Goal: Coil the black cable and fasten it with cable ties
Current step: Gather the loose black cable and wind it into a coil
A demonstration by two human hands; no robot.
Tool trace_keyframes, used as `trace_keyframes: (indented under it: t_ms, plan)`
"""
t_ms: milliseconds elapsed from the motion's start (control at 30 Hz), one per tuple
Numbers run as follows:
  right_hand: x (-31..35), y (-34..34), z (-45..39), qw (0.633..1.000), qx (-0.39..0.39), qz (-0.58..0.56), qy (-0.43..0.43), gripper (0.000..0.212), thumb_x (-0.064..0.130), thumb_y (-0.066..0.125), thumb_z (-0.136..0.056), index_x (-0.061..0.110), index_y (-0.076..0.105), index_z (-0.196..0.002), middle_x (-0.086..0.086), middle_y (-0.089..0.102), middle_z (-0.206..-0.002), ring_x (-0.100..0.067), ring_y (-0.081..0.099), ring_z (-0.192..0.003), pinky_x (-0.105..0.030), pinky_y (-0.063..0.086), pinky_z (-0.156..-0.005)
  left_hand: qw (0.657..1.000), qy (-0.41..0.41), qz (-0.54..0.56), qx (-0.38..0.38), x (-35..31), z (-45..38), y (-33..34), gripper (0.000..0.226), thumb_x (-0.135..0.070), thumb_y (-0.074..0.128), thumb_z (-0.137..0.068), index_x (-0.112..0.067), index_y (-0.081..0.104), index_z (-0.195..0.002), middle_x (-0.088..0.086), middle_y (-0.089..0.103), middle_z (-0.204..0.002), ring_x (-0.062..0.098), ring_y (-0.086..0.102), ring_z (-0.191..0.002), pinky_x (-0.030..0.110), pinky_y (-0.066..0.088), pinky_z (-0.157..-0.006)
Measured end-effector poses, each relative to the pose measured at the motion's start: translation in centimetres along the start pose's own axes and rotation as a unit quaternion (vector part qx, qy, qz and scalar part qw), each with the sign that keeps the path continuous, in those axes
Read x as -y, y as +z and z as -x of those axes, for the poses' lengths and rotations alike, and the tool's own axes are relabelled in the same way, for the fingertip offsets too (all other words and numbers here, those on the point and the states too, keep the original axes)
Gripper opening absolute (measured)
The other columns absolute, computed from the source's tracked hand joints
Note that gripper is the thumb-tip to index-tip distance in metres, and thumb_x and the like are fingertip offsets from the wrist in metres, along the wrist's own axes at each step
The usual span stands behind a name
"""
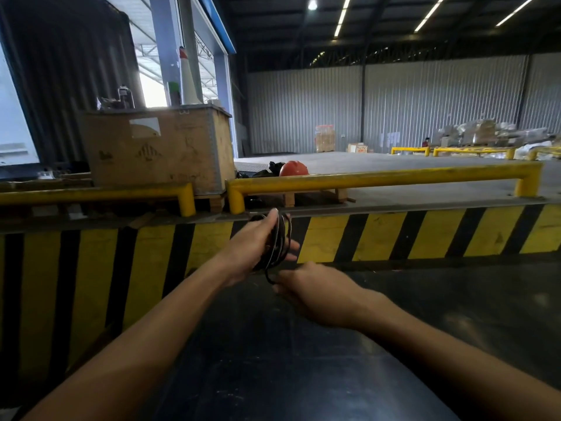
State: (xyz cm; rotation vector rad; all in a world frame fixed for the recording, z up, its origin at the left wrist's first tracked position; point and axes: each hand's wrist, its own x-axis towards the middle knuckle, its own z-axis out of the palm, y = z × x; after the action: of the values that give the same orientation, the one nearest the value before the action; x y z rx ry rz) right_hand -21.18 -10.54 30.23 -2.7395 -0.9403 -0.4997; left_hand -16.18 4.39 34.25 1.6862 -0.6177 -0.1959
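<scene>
Far left: brown wooden crate with metal edging (158, 150) stands on the raised dock floor, behind a short yellow steel guard rail (100, 196). Several small items sit on the crate top; too blurred to identify.

Below: yellow-and-black striped dock edge (379, 235) runs across the whole view.

Centre-left: left hand (253, 244) raised in front of the striped edge, palm turned toward the right. Left grip is closed around the coiled black cable (277, 238); several loops hang over the palm, thumb on the near side, fingertips showing past the coil on its far right side. The coil is held in the air, upright, not touching any surface.

Centre: one loop of cable drops from the bottom of the coil to the right hand (312, 291), which sits just below and right of the left. Right grip is pinched together on that lower loop; fingers curled, exact contact point partly hidden by the knuckles.

Behind the hands: red-orange rounded hard hat (294, 169) on the dock floor, beyond a long yellow steel guard rail (385, 177).

Bottom: dark glossy floor surface (303, 360) under both forearms.
</scene>
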Motion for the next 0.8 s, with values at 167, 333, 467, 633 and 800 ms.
trace_keyframes:
  t_ms: [167,333,467,633,800]
  plan:
    - [-1.3,-2.3,0.3,0.997,-0.063,-0.021,-0.042,0.021,0.038,0.046,-0.093,0.022,0.06,-0.09,0.011,0.057,-0.081,0.0,0.052,-0.067,-0.023,0.049,-0.06,0.986,-0.117,-0.038,0.115,2.0,0.6,0.6,0.073,-0.073,0.03,-0.084,-0.007,0.058,-0.095,0.004,0.065,-0.063,0.02,0.065,-0.064,0.037,0.054,-0.071]
    - [-3.4,-1.1,1.7,0.979,-0.151,-0.136,0.027,0.016,0.04,0.058,-0.088,0.026,0.059,-0.079,0.002,0.056,-0.088,-0.011,0.055,-0.079,-0.027,0.05,-0.066,0.98,-0.131,0.009,0.148,3.6,1.3,2.3,0.071,-0.08,0.035,-0.076,-0.014,0.057,-0.093,-0.003,0.043,-0.048,0.012,0.04,-0.043,0.027,0.04,-0.051]
    - [-3.5,1.9,2.9,0.9,-0.144,-0.391,0.128,0.019,0.031,0.061,-0.089,0.013,0.058,-0.094,-0.001,0.065,-0.089,-0.007,0.063,-0.08,-0.026,0.053,-0.069,0.99,-0.114,-0.001,0.086,4.7,1.1,3.4,0.066,-0.077,0.037,-0.077,-0.016,0.062,-0.078,-0.006,0.036,-0.041,0.009,0.032,-0.034,0.024,0.035,-0.04]
    - [-3.3,4.4,4.4,0.834,-0.14,-0.503,0.18,0.027,0.028,0.057,-0.092,0.015,0.059,-0.115,0.0,0.067,-0.109,-0.005,0.063,-0.1,-0.018,0.052,-0.082,0.979,-0.18,0.044,0.087,6.3,0.5,4.3,0.068,-0.077,0.038,-0.077,-0.013,0.061,-0.076,-0.006,0.035,-0.038,0.009,0.028,-0.03,0.022,0.032,-0.036]
    - [-3.4,7.1,6.7,0.819,-0.194,-0.475,0.257,0.02,0.036,0.063,-0.086,0.018,0.067,-0.092,-0.011,0.07,-0.088,-0.016,0.065,-0.079,-0.025,0.051,-0.068,0.985,-0.169,-0.027,-0.018,9.0,-0.2,6.3,0.063,-0.072,0.032,-0.084,-0.017,0.054,-0.061,-0.008,0.038,-0.037,0.01,0.032,-0.031,0.022,0.031,-0.038]
